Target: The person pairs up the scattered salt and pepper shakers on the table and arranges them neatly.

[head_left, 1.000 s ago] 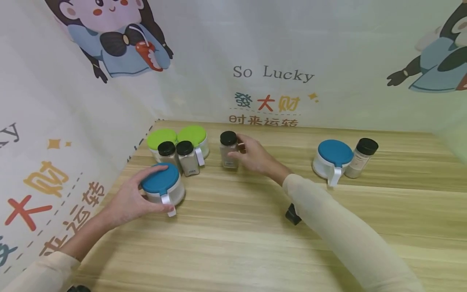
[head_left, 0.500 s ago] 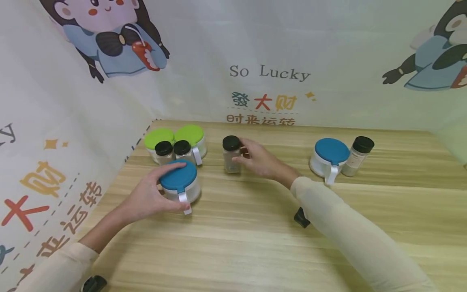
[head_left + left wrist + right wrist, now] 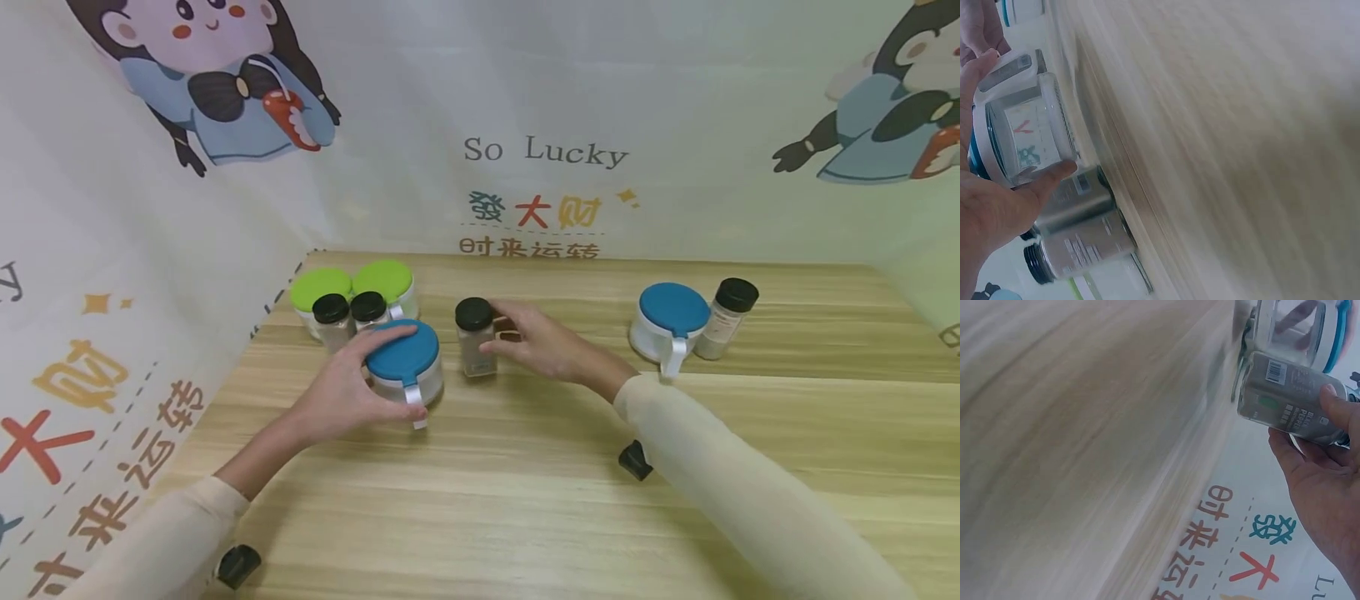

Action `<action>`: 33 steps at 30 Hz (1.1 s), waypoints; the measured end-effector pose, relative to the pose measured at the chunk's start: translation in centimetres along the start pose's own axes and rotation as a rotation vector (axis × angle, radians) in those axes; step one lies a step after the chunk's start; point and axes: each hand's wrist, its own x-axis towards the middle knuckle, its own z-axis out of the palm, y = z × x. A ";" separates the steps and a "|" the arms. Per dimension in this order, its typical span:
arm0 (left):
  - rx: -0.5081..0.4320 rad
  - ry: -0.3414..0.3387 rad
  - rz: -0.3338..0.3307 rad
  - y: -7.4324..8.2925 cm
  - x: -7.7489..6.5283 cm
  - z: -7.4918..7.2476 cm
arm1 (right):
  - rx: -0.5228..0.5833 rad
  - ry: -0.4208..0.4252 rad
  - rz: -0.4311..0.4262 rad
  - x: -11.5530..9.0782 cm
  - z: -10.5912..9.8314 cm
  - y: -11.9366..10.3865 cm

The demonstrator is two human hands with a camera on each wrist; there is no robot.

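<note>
The left hand (image 3: pixel 347 390) grips a blue-lidded jar (image 3: pixel 406 357); the right hand (image 3: pixel 546 342) holds a black-capped bottle (image 3: pixel 472 333). Beyond the left hand stand two dark-topped shakers (image 3: pixel 332 320) and two green-lidded jars (image 3: pixel 383 281); right of the right hand, a blue-topped jar (image 3: pixel 672 315) sits beside another shaker (image 3: pixel 726 319).

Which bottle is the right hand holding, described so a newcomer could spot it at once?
On the pale wooden table, look below the left end of the coloured lettering on the white backdrop. There, a black-capped, square-sided clear bottle with greyish contents is in the person's right hand. Unlike the other black-capped bottles, this one is held.
</note>
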 end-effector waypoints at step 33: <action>-0.093 -0.168 0.090 3.2 11.0 6.4 | -0.046 0.200 0.230 -5.3 -4.6 3.3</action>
